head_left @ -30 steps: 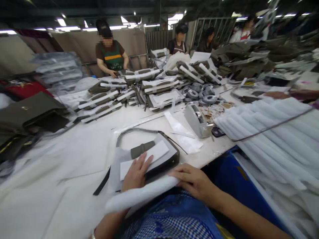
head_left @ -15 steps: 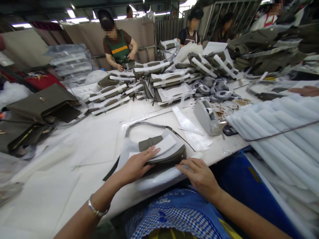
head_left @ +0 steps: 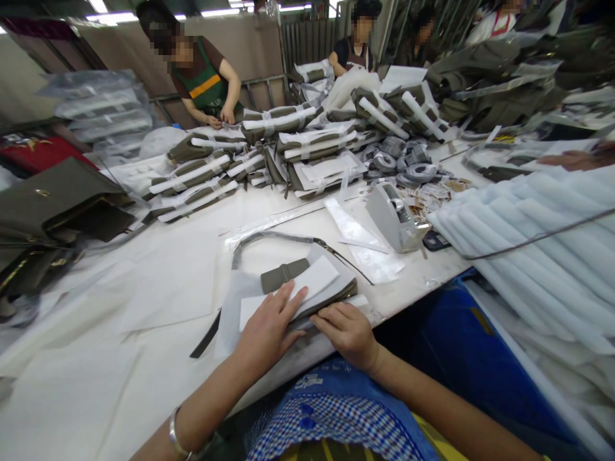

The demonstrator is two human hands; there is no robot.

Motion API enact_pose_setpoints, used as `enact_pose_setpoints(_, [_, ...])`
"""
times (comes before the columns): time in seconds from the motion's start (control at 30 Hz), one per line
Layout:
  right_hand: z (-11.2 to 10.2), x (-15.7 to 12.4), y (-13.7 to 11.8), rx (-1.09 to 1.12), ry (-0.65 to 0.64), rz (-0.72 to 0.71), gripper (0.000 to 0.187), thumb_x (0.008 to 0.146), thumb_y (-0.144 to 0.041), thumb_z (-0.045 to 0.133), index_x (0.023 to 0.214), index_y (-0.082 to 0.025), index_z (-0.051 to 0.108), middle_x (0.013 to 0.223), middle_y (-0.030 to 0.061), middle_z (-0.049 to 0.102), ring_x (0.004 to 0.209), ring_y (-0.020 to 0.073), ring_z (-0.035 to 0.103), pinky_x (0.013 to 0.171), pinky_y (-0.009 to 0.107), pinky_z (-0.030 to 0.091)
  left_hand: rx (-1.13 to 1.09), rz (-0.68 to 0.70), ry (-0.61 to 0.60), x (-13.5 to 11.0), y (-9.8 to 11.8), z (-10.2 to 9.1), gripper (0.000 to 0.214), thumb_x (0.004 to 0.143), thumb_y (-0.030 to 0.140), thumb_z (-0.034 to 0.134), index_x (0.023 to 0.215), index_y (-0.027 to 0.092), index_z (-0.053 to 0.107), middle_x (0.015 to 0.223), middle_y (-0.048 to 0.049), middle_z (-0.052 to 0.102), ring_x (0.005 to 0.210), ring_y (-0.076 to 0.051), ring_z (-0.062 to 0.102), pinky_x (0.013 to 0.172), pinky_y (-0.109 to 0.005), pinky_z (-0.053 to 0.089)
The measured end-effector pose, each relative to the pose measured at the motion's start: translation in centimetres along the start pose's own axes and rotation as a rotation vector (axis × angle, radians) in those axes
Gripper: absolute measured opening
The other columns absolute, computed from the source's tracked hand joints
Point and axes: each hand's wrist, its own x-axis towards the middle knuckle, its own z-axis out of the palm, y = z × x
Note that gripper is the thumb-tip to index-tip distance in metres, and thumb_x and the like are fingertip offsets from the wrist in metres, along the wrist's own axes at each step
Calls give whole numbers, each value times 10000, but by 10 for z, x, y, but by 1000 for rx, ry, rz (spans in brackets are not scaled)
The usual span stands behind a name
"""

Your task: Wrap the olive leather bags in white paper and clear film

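Right hand (head_left: 346,330) shifted left, bag (head_left: 330,296) slanting rightward

A blue bin (head_left: 432,349) stands lower right; a green-aproned co-worker (head_left: 207,82) stands opposite.

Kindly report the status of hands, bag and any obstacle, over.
Left hand spread on white sheet atop bag. Right hand at bag's near edge, grip unclear. Grey tape dispenser off right, seemingly not blocking.
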Motion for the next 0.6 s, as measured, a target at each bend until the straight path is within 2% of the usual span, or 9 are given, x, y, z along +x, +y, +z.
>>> enact_pose_setpoints(0.1, [-11,-2,9,98,17,-115,299,969,-118,496,1213,-191,652,958,63,734,833,180,647,746,318,548,50,-8,38,-3,3,13,785,851,103,604,1526,259,235,1593,-132,263,1436,-289,320,1135,-496,369])
enact_pose_setpoints(0.17, [-26,0,17,128,-23,-184,382,980,-117,473,1342,-203,565,1059,62,731,946,174,660,870,329,553,73,-6,62,-6,5,20,808,821,13,533,1529,255,229,1600,-135,240,1451,-288,286,1141,-503,357])
enact_pose_setpoints(0.23, [-40,6,27,88,-110,-169,455,994,-128,449,1433,-243,464,1247,61,671,1159,189,606,1055,399,478,91,-4,83,-7,7,25,819,800,-31,474,1530,252,233,1600,-140,236,1460,-286,264,1140,-513,351])
enact_pose_setpoints(0.3, [-48,11,39,35,-203,-110,496,999,-134,440,1473,-272,400,1407,61,555,1340,225,473,1160,504,358,110,-14,93,-9,9,28,811,797,-43,437,1528,251,244,1597,-146,244,1460,-288,263,1134,-519,354])
enact_pose_setpoints(0.37, [-44,11,52,31,-244,-95,507,998,-131,439,1480,-278,384,1448,58,509,1390,239,410,1176,546,322,130,-28,92,-9,11,29,795,805,-39,423,1525,257,258,1593,-151,252,1457,-293,269,1130,-523,355])
enact_pose_setpoints(0.5, [-17,-4,67,91,-154,-88,506,994,-96,427,1467,-272,408,1379,43,576,1322,199,499,1140,462,413,172,-82,100,-2,23,29,738,831,-9,433,1508,256,308,1587,-159,264,1451,-304,282,1131,-535,343])
enact_pose_setpoints(0.6, [-1,-13,68,127,-90,-13,505,983,-75,426,1434,-299,459,1335,33,611,1283,185,539,1130,444,426,187,-130,109,10,35,29,604,868,111,496,1458,202,406,1582,-152,277,1445,-364,274,1115,-611,327])
